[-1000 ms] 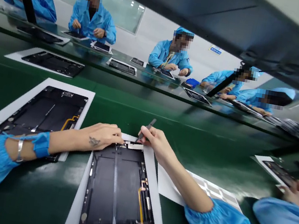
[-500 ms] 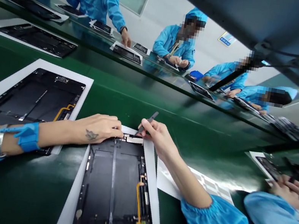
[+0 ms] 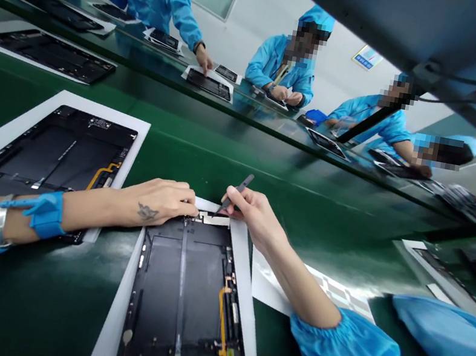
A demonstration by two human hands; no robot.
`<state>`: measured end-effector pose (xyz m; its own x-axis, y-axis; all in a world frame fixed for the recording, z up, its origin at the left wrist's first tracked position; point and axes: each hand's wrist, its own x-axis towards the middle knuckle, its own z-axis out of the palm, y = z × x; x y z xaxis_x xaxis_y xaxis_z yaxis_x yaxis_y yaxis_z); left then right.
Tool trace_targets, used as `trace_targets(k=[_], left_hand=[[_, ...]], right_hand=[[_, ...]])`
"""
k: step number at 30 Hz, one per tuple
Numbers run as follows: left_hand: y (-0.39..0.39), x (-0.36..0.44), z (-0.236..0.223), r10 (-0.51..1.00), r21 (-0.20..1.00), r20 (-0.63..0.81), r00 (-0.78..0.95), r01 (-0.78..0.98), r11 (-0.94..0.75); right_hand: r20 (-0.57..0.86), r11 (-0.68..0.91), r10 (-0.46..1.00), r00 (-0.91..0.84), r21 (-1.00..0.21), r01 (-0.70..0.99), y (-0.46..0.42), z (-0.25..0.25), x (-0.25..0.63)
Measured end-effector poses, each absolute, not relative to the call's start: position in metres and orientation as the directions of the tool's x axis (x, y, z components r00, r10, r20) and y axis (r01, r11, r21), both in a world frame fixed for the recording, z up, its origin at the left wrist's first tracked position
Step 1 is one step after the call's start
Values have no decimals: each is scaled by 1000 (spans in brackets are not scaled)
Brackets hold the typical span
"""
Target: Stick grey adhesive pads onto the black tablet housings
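A black open tablet housing [image 3: 163, 287] lies on a white sheet in front of me, with a grey ribbon strip down its middle and an orange flex cable [image 3: 223, 316] along its right side. My left hand [image 3: 164, 205] has its curled fingers at the housing's top edge; its fingertips are partly hidden. Dark tweezers [image 3: 243, 184] are pinched in my right hand [image 3: 250, 214]. Their tips point down at a pale strip [image 3: 215, 221] along the housing's top right edge; whether they touch it I cannot tell.
Another tablet housing [image 3: 63, 147] lies on white paper to the left, partly under my left forearm. A printed white sheet [image 3: 320, 284] lies under my right forearm. Across the green bench, several co-workers in blue handle tablets. A neighbour's blue sleeve [image 3: 435, 335] is at right.
My hands hold nearly the same position at the housing's top edge. The neighbour's hands at right have left the tablet there. A far co-worker at right has stretched an arm out over the bench.
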<state>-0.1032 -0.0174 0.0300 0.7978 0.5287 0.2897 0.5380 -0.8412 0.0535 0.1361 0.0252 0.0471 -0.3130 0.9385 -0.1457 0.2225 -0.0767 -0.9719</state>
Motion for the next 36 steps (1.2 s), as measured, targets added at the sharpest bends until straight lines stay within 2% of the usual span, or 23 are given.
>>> trace_targets(k=[12,19,27,32,36], left_hand=[[-19,-103,36,510,61,297,807,517,-854],[-21,-103,40,522,34,256,814,532,-846],[-19,-106,36,549,61,223,805,551,-833],[-18,-107,33,553,94,240,798,547,-832],[-18,-106,30,576,112,235,783,566,-816]], right_hand=[[-132,-49,937,-322,-966,255,26,48,136],[-100,-7,939,-330,-963,270,25,48,135],[-60,37,929,-365,-967,253,24,48,132],[37,158,926,-375,-942,298,24,45,132],[171,275,943,-286,-883,379,16,45,137]])
